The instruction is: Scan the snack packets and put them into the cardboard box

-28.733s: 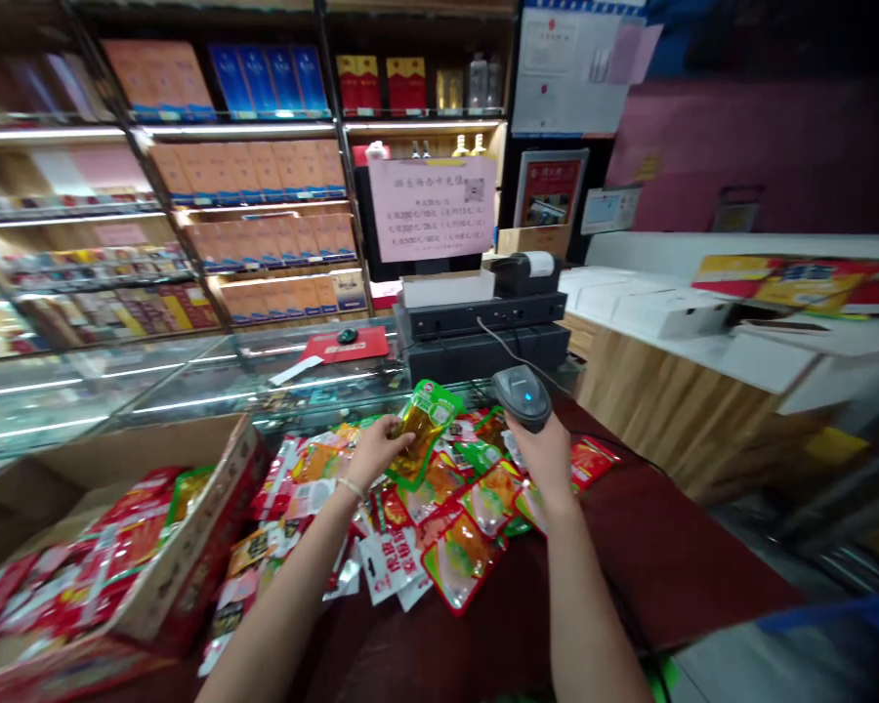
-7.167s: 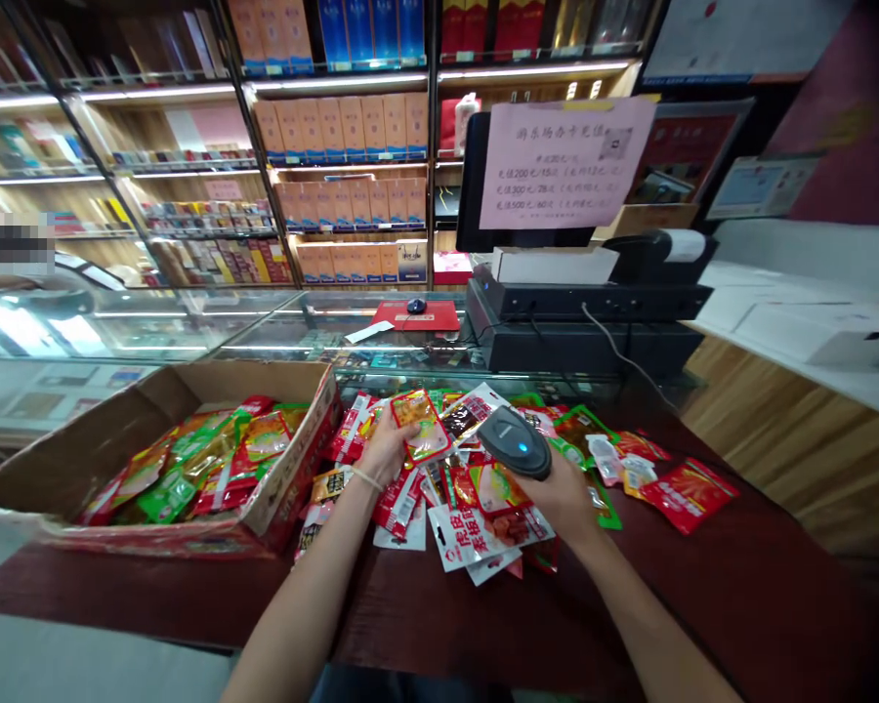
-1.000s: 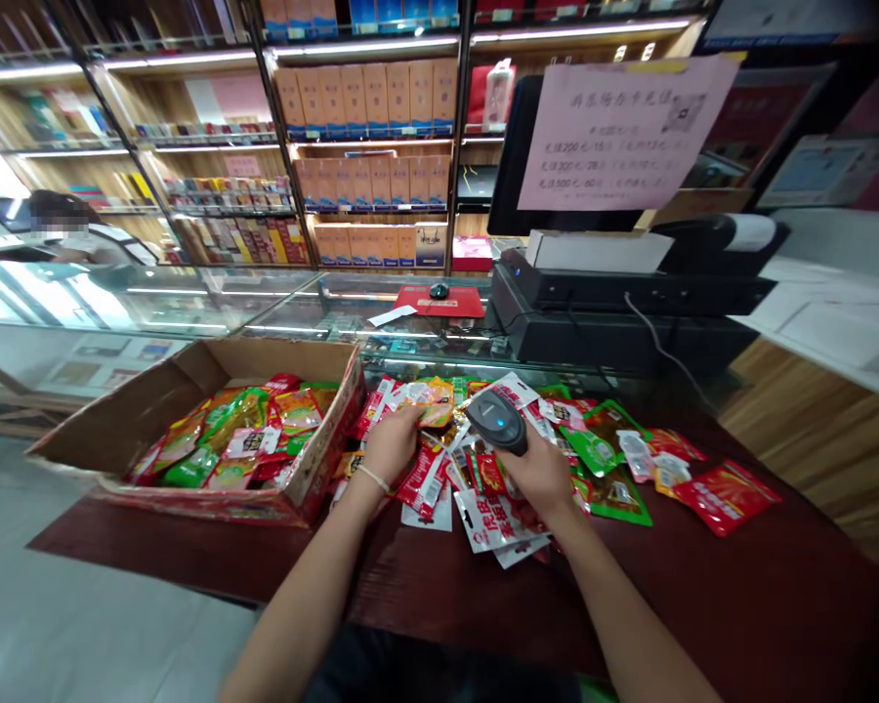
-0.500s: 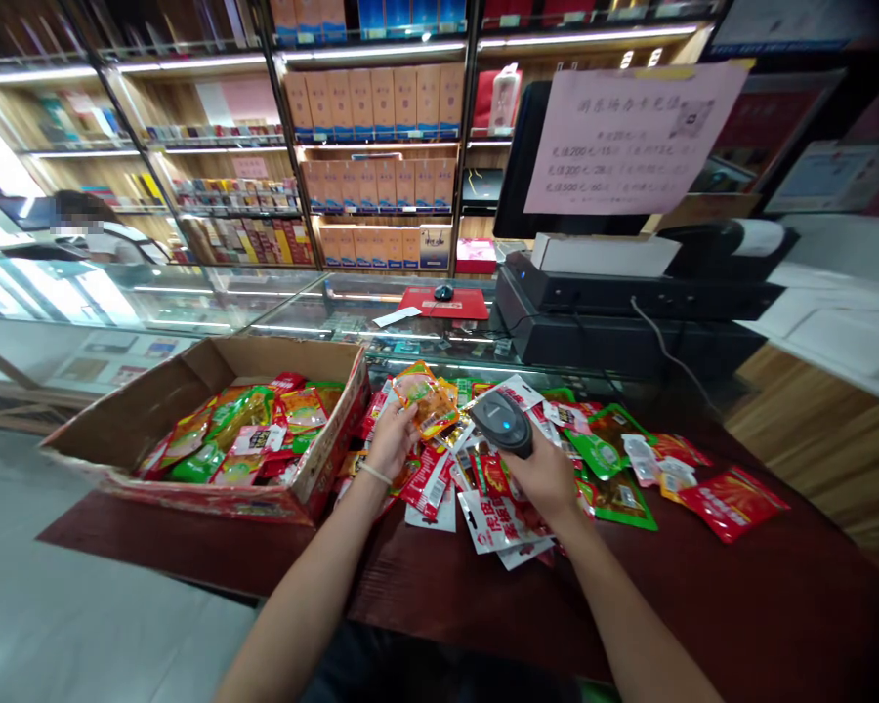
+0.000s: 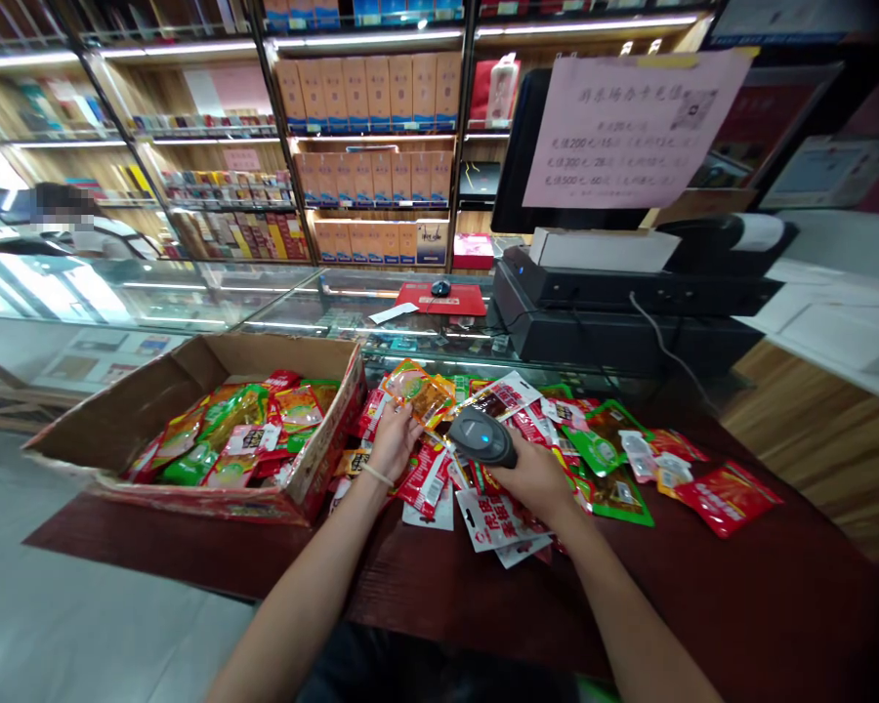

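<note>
One view, worn on the head, looks forward and down from over the near edge of the tabletop (image 5: 425, 586) — close enough that the forearms (image 5: 304, 596) rise from the bottom of the frame and the left grip (image 5: 397, 439) and right grip (image 5: 538, 478) sit around its middle. The tabletop lies near the lens, seen at a slant, while the shelves (image 5: 370, 132) stand well back — their top cut off by the upper edge.
</note>
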Demonstrator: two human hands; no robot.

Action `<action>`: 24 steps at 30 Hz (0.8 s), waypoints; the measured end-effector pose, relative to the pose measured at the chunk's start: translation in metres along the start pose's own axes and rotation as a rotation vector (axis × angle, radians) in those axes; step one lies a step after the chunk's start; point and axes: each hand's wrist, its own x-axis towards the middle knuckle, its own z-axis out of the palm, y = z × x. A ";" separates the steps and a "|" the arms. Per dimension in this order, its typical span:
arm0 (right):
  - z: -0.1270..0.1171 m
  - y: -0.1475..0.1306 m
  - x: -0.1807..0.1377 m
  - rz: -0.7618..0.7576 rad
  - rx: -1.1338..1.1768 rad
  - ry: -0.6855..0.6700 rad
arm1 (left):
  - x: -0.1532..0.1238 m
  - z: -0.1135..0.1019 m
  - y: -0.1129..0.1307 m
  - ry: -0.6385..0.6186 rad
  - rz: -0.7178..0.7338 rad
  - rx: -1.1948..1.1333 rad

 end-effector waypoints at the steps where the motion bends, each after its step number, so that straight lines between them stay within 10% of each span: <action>1: 0.000 0.001 0.000 -0.005 0.008 -0.011 | 0.000 0.000 0.000 0.001 0.003 -0.006; 15: -0.006 -0.002 -0.003 0.025 -0.004 0.097 | -0.006 0.012 0.006 0.046 0.144 0.228; 24: -0.002 -0.006 -0.004 0.082 0.109 0.195 | -0.071 0.026 0.148 0.055 0.671 0.825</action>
